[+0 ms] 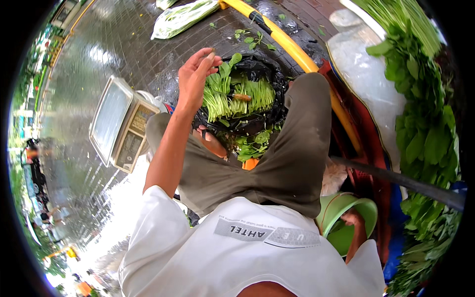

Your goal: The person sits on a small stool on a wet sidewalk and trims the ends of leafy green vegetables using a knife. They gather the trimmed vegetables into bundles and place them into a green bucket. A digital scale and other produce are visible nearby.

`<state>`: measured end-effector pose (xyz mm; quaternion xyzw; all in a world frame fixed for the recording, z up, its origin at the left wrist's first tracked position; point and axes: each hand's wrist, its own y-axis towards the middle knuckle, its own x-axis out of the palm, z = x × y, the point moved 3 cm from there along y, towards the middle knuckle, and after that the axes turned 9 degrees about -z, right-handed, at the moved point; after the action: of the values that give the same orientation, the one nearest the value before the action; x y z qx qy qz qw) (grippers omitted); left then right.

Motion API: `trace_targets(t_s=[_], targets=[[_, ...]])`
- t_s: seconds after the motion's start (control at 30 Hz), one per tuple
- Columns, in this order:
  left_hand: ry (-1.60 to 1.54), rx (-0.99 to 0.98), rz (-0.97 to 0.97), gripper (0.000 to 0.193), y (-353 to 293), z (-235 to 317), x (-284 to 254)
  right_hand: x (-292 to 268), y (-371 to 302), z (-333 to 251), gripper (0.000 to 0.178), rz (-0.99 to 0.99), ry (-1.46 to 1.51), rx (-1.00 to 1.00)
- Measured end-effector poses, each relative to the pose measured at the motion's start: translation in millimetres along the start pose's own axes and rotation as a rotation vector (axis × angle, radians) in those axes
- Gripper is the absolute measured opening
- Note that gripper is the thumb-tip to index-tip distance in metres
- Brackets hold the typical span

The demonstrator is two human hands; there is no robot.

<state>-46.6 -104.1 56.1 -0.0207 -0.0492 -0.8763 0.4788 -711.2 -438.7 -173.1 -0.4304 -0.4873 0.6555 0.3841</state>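
My left hand (197, 79) is raised above the left edge of a bunch of cut leafy greens (260, 94). Its fingers are bent in and close to the thumb; whatever is between them, if anything, is too small to make out. The greens lie in an open black plastic bag (271, 68) between my knees, pale stems toward me. On the stems rests a small tool with a brown handle (242, 97). At my right side, my right hand (352, 217) reaches into a light green bucket (332, 205); its fingers are mostly hidden in shade.
A weighing scale (131, 131) stands to my left on wet paving. Beyond the bag runs a yellow and black curved bar (292, 47), with a bagged bundle of greens (183, 20) farther off. Leafy bunches (425, 133) and clear plastic (366, 69) line the right side.
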Motion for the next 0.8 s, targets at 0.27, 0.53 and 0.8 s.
trace_targets(t_s=[0.27,0.53,0.8], targets=[[0.035,0.051,0.061,0.036,9,-21,-57,-30,-107,-95,0.035,-0.272,-0.227,-0.125],[0.14,0.085,0.088,0.034,32,-21,-87,-101,-330,-351,0.017,0.608,-0.156,-1.065],[0.141,0.055,0.152,0.03,38,-45,-114,-69,-226,-641,0.023,0.394,-0.652,-1.311]])
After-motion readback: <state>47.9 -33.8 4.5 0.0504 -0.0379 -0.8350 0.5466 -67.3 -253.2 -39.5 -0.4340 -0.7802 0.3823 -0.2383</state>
